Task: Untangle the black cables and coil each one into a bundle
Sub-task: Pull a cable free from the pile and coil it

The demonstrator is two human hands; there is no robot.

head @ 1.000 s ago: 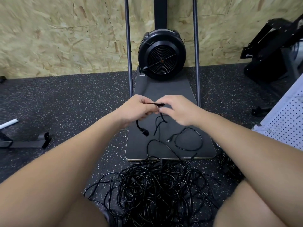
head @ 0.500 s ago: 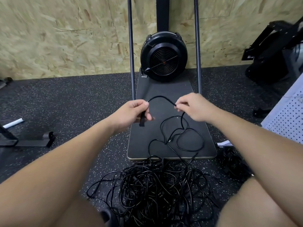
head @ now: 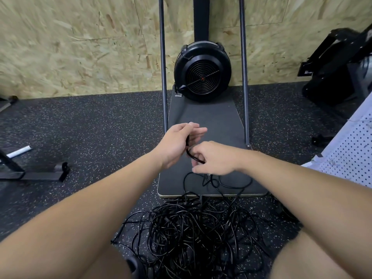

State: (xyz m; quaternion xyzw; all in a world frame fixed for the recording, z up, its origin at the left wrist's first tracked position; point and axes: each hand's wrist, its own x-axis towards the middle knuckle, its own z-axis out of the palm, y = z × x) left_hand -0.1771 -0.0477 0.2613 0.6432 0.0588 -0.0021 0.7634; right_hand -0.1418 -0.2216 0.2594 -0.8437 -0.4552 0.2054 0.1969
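The left hand [head: 177,142] holds one black cable [head: 190,153] against its palm, fingers half open; the right hand [head: 214,159] pinches the same cable just below. Its slack drops onto the dark board [head: 203,117] (speckled floor beneath), the tangled pile [head: 193,232] nearer.

Blk fan [head: 202,77] on dark board [head: 209,121] by OSB wall [head: 80,47], speckled floor [head: 90,127]

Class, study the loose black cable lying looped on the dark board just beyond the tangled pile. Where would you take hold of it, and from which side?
Grip the loose cable on its open loop at the right, coming down from above. There it lies as a single strand on the flat board, apart from the tangled pile and right of both hands, so nothing else gets pinched.
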